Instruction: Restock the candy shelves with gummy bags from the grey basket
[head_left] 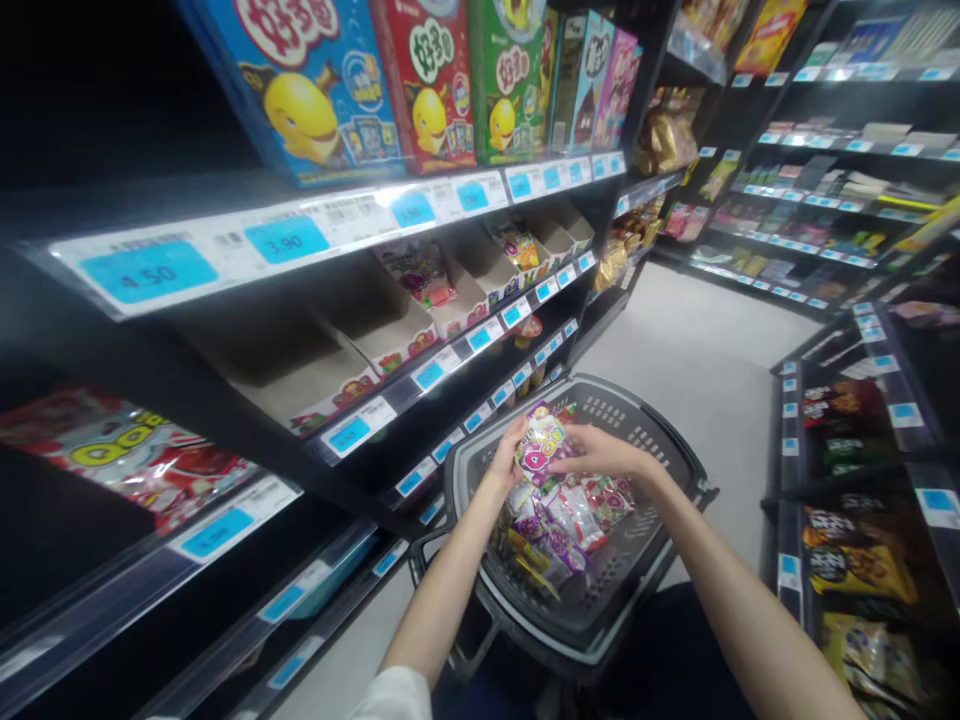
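Note:
Both hands are over a dark grey shopping basket (637, 420). Between them is a white and purple candy packet (540, 445) with bubble-like lettering. My left hand (510, 450) grips its left edge. My right hand (604, 450) reaches in from the right, its fingers closed against the packet's right side. Beneath them, inside the basket, lie several more candy packets: a purple one (551, 540), a white and red one (579, 515) and a yellow one (532, 563). The packet and hands partly cover those at the far end.
A shelf rack on the left carries price labels (285, 240), snack boxes (435, 100) and open cardboard trays (382, 330) with a few candy packets (420, 270). Black shelves with snack bags (855, 560) stand close on the right. Pale floor (690, 310) runs between them.

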